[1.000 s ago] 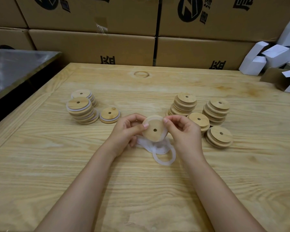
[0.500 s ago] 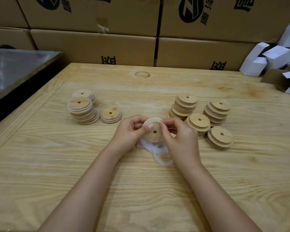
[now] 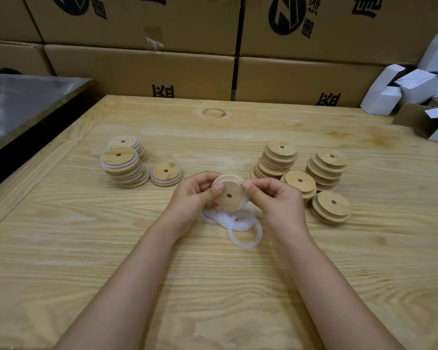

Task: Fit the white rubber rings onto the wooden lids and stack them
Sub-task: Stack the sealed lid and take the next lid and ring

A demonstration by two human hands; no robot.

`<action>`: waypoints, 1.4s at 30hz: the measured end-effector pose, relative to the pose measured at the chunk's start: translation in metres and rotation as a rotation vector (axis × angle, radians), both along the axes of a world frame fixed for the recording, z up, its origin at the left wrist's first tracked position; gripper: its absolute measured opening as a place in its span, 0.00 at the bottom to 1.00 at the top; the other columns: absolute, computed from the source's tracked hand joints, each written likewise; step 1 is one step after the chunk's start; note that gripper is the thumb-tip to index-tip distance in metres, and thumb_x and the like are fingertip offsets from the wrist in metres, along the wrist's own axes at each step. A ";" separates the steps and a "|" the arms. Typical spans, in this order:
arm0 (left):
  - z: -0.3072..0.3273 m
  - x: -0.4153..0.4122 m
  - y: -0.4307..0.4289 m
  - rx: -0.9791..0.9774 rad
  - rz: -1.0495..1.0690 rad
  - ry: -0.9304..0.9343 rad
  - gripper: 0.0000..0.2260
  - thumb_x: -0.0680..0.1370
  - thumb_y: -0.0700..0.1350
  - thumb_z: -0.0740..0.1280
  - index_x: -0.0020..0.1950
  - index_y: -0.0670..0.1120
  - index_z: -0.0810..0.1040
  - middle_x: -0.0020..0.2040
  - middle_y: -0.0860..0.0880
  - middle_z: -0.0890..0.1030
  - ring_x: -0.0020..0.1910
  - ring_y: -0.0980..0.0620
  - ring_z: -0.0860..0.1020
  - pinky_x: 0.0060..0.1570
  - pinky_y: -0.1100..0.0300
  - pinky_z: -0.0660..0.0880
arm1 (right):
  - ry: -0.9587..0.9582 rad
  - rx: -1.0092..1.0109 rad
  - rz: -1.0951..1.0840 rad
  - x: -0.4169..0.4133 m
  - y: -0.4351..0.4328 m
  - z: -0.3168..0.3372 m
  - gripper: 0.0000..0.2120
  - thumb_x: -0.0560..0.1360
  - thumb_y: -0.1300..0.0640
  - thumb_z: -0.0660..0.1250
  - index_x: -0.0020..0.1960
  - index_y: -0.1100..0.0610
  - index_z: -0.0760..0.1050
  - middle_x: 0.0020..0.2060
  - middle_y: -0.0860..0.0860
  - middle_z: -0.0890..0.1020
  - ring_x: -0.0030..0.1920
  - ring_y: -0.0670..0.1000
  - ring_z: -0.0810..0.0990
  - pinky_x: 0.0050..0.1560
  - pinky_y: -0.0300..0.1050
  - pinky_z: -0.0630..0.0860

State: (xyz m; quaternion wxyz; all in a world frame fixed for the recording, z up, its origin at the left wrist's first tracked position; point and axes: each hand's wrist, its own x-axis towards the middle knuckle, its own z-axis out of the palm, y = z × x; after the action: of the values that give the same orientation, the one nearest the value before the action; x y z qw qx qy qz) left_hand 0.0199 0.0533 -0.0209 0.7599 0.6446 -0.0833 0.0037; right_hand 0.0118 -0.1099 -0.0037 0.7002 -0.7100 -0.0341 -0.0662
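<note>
Pine bench [image 3: 212,286], cartons [image 3: 137,69] behind — I'm pinching lid [image 3: 231,202] w/ L hand [image 3: 191,198] + R hand [image 3: 279,204], seating ring [image 3: 243,184] round rim; uneven stretch risking it twisting, popping off.

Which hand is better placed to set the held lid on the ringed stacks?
Probably left. The left hand grips the lid, and the ringed stacks lie on its side; the right hand sits beside the bare lids.
</note>
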 end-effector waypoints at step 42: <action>-0.004 0.006 0.001 -0.266 -0.097 0.123 0.12 0.72 0.44 0.65 0.53 0.41 0.71 0.46 0.43 0.82 0.46 0.42 0.83 0.38 0.47 0.81 | -0.047 -0.161 -0.018 -0.002 -0.004 0.006 0.02 0.71 0.60 0.73 0.43 0.55 0.82 0.38 0.45 0.84 0.40 0.39 0.80 0.41 0.29 0.74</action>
State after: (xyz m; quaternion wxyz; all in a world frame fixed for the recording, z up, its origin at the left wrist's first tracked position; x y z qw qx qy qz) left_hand 0.0258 0.0544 -0.0249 0.8415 0.5327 -0.0664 -0.0616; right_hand 0.0100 -0.1144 0.0021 0.6394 -0.7624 -0.0494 -0.0863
